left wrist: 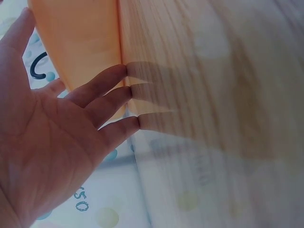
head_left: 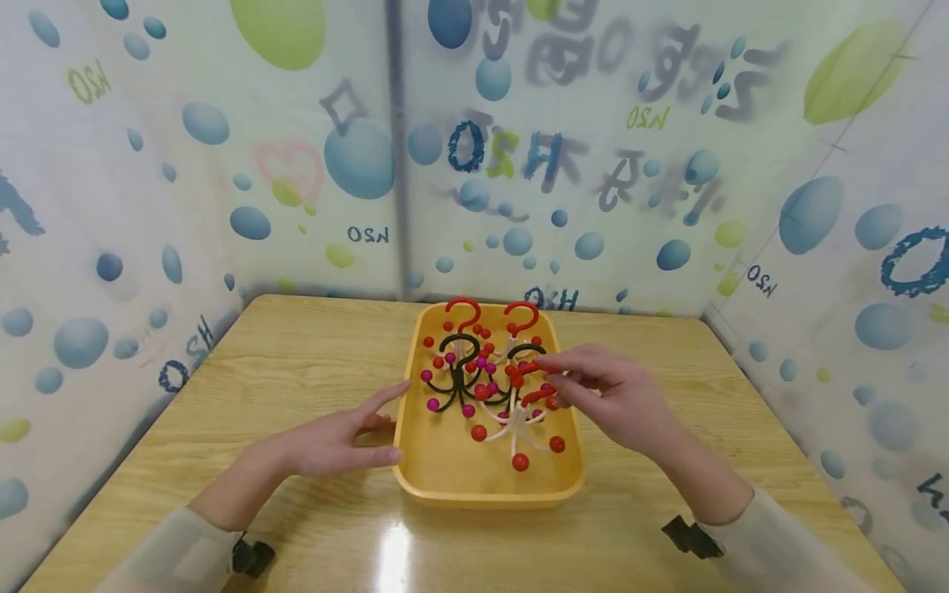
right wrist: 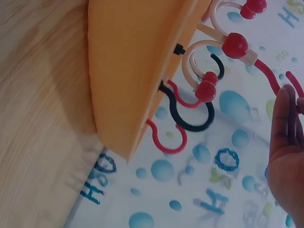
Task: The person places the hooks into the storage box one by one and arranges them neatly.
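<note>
A yellow plastic tray (head_left: 445, 469) holds several multi-arm hook hangers. Two black hangers (head_left: 457, 375) with pink ball tips are in its middle, and red hooks (head_left: 463, 313) rise at the far end. My right hand (head_left: 611, 395) pinches the red hook of a white hanger (head_left: 517, 420) with red ball tips, over the tray's right side. In the right wrist view this white hanger (right wrist: 247, 57) stands above the rim, its hook at my fingers. My left hand (head_left: 337, 441) rests against the tray's left side with fingers fairly straight; the left wrist view shows its fingertips (left wrist: 121, 71) by the wall.
The tray stands on a light wooden table (head_left: 319, 346). Behind and beside the table hang white panels (head_left: 311, 239) printed with blue and green drops. A dark wrist strap (head_left: 693, 537) is on the right sleeve.
</note>
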`<state>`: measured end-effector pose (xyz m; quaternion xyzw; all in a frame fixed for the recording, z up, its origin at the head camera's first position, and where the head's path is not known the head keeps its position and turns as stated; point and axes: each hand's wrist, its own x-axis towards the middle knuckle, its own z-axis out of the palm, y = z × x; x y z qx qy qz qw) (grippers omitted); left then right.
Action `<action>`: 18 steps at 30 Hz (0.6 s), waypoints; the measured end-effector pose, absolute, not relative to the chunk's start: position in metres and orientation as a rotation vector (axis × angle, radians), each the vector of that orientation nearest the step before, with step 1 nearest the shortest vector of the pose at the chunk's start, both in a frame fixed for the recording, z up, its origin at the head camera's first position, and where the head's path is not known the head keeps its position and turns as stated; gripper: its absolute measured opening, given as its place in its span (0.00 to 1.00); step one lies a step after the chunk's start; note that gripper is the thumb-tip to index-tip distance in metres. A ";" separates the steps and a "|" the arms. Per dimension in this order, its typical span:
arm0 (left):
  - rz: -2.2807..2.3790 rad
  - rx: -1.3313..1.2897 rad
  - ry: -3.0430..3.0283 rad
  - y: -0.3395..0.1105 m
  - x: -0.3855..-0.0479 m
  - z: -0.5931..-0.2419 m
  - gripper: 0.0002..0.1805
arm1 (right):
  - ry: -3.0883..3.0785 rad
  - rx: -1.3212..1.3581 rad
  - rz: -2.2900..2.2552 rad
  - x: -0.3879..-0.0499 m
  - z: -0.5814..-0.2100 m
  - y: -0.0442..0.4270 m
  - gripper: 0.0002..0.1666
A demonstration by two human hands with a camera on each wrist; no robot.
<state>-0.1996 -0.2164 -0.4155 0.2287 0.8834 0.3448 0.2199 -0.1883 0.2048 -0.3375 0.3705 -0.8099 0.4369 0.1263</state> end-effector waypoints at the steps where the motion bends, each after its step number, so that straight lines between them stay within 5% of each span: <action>1: 0.954 0.625 2.441 -0.216 -0.200 -0.415 0.54 | -2.367 1.091 1.278 -0.190 -0.339 0.201 0.20; 18: 0.966 0.631 2.439 -0.217 -0.201 -0.417 0.54 | -2.629 1.155 1.360 -0.211 -0.358 0.169 0.18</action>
